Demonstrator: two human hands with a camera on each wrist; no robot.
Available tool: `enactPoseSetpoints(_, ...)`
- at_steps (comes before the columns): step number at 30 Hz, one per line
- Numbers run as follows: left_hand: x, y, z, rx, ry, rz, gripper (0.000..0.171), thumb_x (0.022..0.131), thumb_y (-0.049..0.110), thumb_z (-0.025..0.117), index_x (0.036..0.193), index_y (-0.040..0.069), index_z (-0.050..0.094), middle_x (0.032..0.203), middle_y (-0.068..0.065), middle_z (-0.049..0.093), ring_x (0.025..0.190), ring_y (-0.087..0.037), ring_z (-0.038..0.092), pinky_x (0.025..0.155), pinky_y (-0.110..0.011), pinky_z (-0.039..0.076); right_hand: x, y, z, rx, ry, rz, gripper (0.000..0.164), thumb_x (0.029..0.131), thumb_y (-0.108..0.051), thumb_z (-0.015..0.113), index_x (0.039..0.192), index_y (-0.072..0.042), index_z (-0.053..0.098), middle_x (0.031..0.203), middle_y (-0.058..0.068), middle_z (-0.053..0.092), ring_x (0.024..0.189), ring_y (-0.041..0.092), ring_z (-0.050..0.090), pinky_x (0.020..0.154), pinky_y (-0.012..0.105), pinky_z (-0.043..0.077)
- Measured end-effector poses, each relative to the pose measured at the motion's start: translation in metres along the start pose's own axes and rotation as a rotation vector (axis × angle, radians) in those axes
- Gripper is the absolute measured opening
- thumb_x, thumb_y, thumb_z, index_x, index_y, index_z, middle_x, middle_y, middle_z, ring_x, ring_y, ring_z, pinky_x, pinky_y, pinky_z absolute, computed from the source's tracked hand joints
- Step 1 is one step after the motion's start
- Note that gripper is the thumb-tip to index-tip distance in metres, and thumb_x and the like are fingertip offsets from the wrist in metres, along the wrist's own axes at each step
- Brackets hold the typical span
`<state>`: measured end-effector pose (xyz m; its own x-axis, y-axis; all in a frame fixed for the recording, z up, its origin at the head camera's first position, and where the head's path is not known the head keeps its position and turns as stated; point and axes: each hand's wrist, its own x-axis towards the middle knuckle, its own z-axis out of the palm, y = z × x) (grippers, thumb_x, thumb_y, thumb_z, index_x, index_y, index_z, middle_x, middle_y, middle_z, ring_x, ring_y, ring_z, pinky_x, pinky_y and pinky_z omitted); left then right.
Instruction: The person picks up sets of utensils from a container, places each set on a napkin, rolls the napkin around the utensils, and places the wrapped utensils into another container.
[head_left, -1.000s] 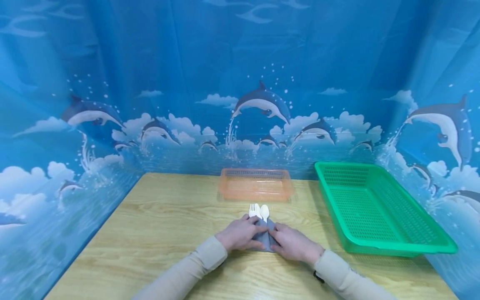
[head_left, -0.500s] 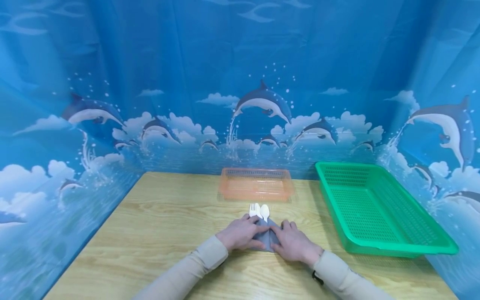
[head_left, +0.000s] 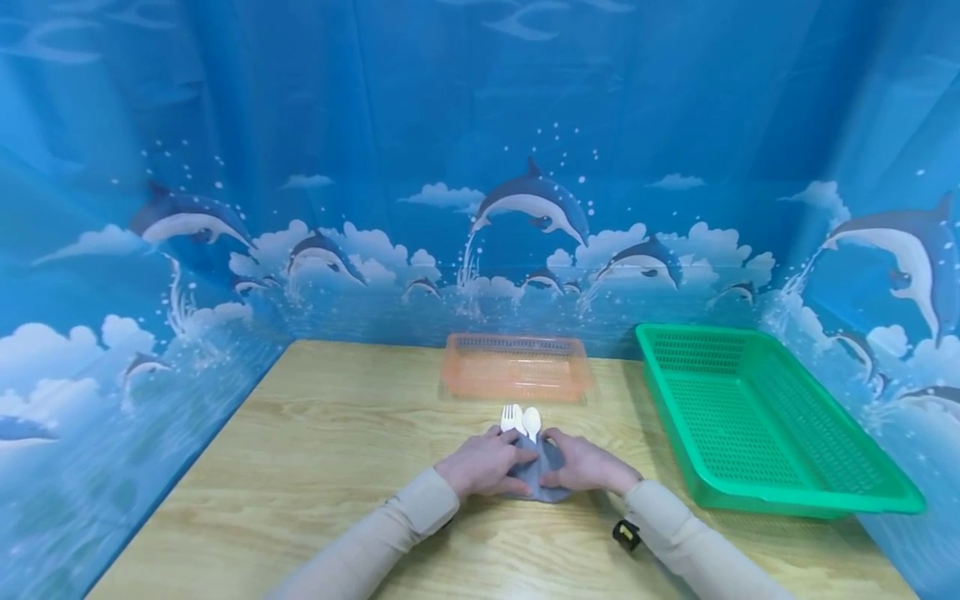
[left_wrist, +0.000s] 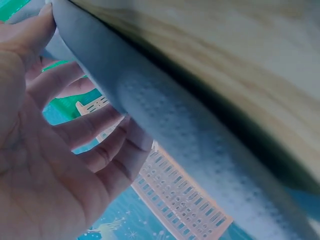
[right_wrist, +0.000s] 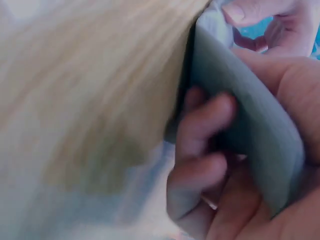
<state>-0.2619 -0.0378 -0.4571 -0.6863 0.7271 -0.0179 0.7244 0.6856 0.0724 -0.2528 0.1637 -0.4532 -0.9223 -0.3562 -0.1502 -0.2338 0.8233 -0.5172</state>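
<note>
A grey napkin (head_left: pixel 527 472) with an embossed dotted border lies on the table, partly wrapped around white cutlery. The heads of a fork (head_left: pixel 507 417) and a spoon (head_left: pixel 532 421) stick out at its far end, with a third white piece between them whose kind is hard to tell. My left hand (head_left: pixel 482 464) rests on the napkin's left side, its spread fingers and thumb pressing it down. On the right side, my right hand (head_left: pixel 587 463) pinches a raised napkin flap (right_wrist: pixel 250 110), thumb on one face and curled fingers on the other. The cutlery handles are hidden inside.
Behind the napkin, an orange perforated basket (head_left: pixel 517 390) stands at the table's far edge. To the right is a large green basket (head_left: pixel 705 483) with slotted walls. A blue dolphin-print curtain (head_left: pixel 420 125) surrounds the wooden table (head_left: pixel 300 450).
My right hand has turned and lifted the napkin's right flap, which lay flat under its fingers before. The left hand stays in place. The view has shifted slightly.
</note>
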Motion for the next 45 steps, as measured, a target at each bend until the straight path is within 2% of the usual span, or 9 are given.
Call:
enactPoseSetpoints(6,0.000,0.002,-0.002,0.010,-0.005,0.014,0.057,0.088,0.054,0.064,0.138,0.027,0.057,0.141,-0.005,0.057,0.134,-0.023,0.048,0.109,-0.044,0.044,0.008,0.002,0.003,0.186,0.000,0.038,0.064,0.077,-0.015,0.081,0.133,-0.008,0.051,0.126,0.019,0.061,0.106,0.028,0.060,0.087,0.047,0.051)
enactPoseSetpoints(13,0.002,0.003,-0.001,0.007,-0.009,0.017,0.051,0.089,0.053,0.064,0.134,0.029,0.060,0.135,0.001,0.061,0.136,-0.020,0.046,0.115,-0.045,0.037,0.011,0.001,0.005,0.521,-0.067,0.087,0.068,0.082,-0.010,0.072,0.141,-0.006,0.041,0.112,0.021,0.060,0.063,0.021,0.063,0.052,0.034,0.055)
enactPoseSetpoints(17,0.003,0.003,-0.001,0.000,-0.013,0.012,0.046,0.089,0.054,0.064,0.127,0.029,0.063,0.134,0.001,0.062,0.135,-0.021,0.047,0.114,-0.045,0.039,0.012,0.001,0.006,0.626,-0.100,0.080,0.070,0.083,-0.008,0.069,0.144,-0.004,0.036,0.107,0.023,0.059,0.059,0.020,0.065,0.052,0.034,0.058)
enactPoseSetpoints(24,0.002,0.000,-0.002,-0.035,0.000,0.017,0.037,0.090,0.049,0.065,0.122,0.029,0.065,0.135,-0.005,0.059,0.123,-0.021,0.054,0.098,-0.039,0.051,0.014,0.002,0.006,0.620,-0.131,0.057,0.056,0.086,-0.011,0.068,0.138,-0.005,0.048,0.121,0.021,0.054,0.070,0.017,0.062,0.065,0.034,0.059)
enactPoseSetpoints(29,0.001,-0.006,-0.003,-0.127,-0.035,0.009,0.045,0.094,0.041,0.064,0.137,0.028,0.058,0.137,-0.001,0.055,0.122,-0.018,0.051,0.103,-0.037,0.047,0.017,0.002,0.006,0.545,-0.138,0.041,0.053,0.087,-0.013,0.068,0.137,-0.005,0.051,0.124,0.015,0.057,0.078,0.017,0.056,0.068,0.030,0.051)
enactPoseSetpoints(33,0.000,-0.009,-0.006,-0.170,-0.043,-0.038,0.057,0.091,0.045,0.066,0.142,0.024,0.052,0.142,-0.004,0.053,0.126,-0.022,0.052,0.104,-0.037,0.047,0.018,0.000,0.006,0.487,-0.127,0.027,0.056,0.085,-0.014,0.070,0.137,-0.003,0.052,0.115,0.012,0.060,0.079,0.017,0.055,0.068,0.028,0.046)
enactPoseSetpoints(37,-0.002,-0.014,-0.008,-0.193,-0.056,-0.047,0.062,0.087,0.045,0.072,0.141,0.019,0.054,0.146,-0.007,0.051,0.129,-0.022,0.051,0.106,-0.033,0.046,0.019,-0.001,0.007,0.489,-0.130,0.029,0.056,0.084,-0.012,0.070,0.137,-0.003,0.053,0.113,0.012,0.060,0.075,0.016,0.057,0.066,0.031,0.053)
enactPoseSetpoints(42,-0.005,-0.021,-0.012,-0.278,-0.080,-0.057,0.056,0.080,0.036,0.081,0.129,0.015,0.065,0.131,-0.005,0.054,0.111,-0.012,0.054,0.092,-0.022,0.049,0.020,0.001,0.008,0.527,-0.138,0.049,0.058,0.084,-0.008,0.070,0.138,-0.003,0.051,0.117,0.017,0.057,0.074,0.018,0.062,0.064,0.036,0.060)
enactPoseSetpoints(45,-0.005,-0.023,-0.013,-0.324,-0.088,-0.094,0.055,0.076,0.034,0.085,0.124,0.013,0.068,0.120,-0.004,0.054,0.100,-0.009,0.052,0.084,-0.018,0.048,0.021,0.000,0.008,0.477,-0.119,0.051,0.056,0.082,-0.009,0.072,0.136,-0.005,0.054,0.123,0.017,0.057,0.088,0.020,0.060,0.075,0.036,0.055)
